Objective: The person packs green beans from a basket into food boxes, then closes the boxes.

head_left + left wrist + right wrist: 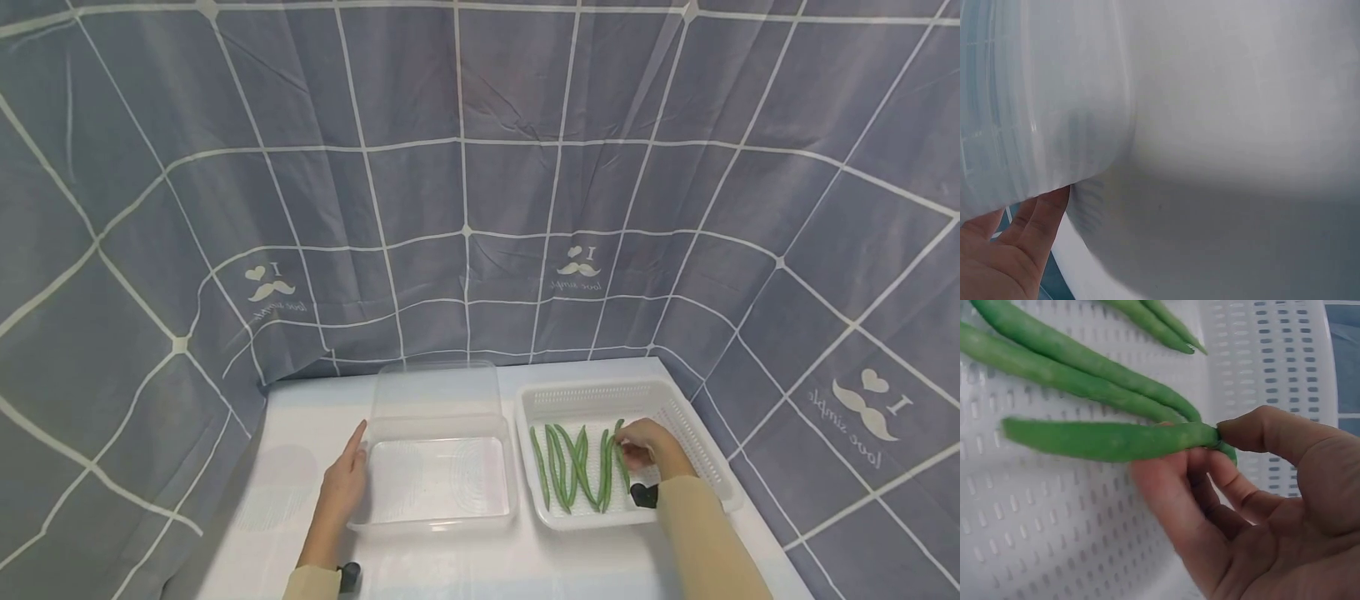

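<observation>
My right hand (pixel 651 442) is over the right part of a white perforated plastic basket (pixel 585 522). Between its thumb and fingers it pinches one green bean (pixel 1110 439), held crosswise in the right wrist view. Several other green beans (pixel 543 471) lie lengthwise on the basket floor to the left of that hand, two of them crossing. My left hand (pixel 347 479) is at the left side of a clear plastic container (pixel 438 527), its straight fingers touching the wall. In the left wrist view, the fingertips pass partly behind the container's edge.
A clear flat lid (pixel 437 387) lies behind the container, toward the back of the white table (pixel 277 492). The basket stands just right of the container. A grey curtain (pixel 412 192) with white grid lines hangs around the back and both sides.
</observation>
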Demonstrator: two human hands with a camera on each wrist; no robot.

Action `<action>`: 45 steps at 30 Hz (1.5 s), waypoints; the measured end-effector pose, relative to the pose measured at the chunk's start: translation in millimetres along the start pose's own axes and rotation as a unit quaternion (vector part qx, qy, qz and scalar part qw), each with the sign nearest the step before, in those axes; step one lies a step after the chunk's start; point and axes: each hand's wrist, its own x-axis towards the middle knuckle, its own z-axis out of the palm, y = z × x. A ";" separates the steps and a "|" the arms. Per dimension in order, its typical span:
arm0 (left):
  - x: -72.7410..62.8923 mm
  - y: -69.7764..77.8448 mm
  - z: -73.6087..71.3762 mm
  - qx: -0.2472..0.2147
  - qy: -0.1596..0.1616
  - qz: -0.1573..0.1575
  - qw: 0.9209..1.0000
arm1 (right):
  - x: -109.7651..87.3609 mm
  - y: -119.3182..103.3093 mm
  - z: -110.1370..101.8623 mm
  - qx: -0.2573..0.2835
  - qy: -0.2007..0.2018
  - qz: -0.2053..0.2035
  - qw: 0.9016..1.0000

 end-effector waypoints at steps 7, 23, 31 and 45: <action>-0.8 2.1 -2.4 -0.003 -0.004 0.007 1.000 | -5.6 -6.6 -3.5 0.062 -0.011 -0.037 0.997; -4.0 3.0 -3.0 -0.004 -0.006 0.008 1.000 | -29.9 -39.0 -10.6 0.163 -0.084 -0.146 0.972; -4.5 2.3 -1.7 -0.008 -0.007 0.004 1.000 | -44.3 -66.0 -4.6 0.172 -0.106 -0.191 0.961; -4.3 3.8 -0.2 -0.002 0.004 0.003 1.000 | -61.1 -100.6 18.5 0.165 -0.126 -0.235 0.950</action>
